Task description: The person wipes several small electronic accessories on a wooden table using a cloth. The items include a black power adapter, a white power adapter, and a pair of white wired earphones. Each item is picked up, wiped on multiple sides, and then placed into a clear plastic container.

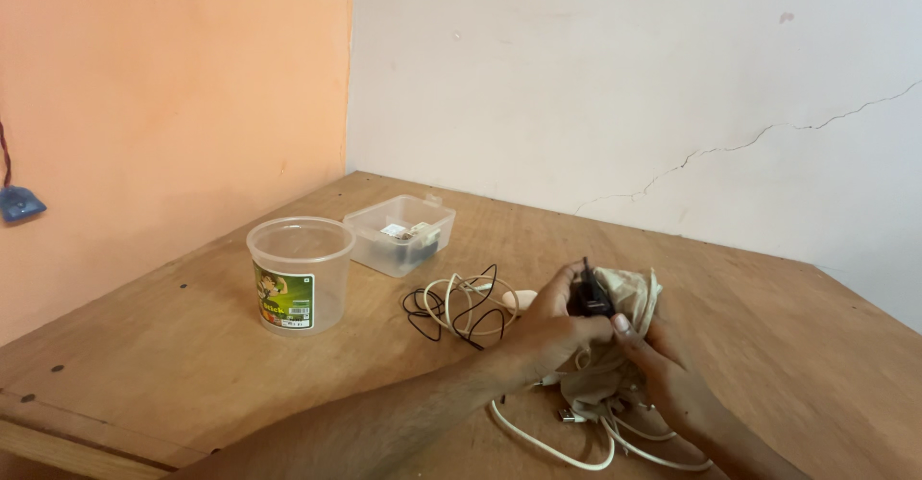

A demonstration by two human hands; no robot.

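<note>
A small black charger plug (pixel 588 298) is pinched by the left hand (pixel 547 331) and right hand (pixel 663 370) above a beige pouch (pixel 624 346), with tangled cables (pixel 466 307) just left.

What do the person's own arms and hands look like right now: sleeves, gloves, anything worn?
Both forearms are bare as far as the view shows, with no sleeves visible. The left hand and right hand wear no gloves. No watch, ring or bracelet shows. The left forearm is hairy.
</note>
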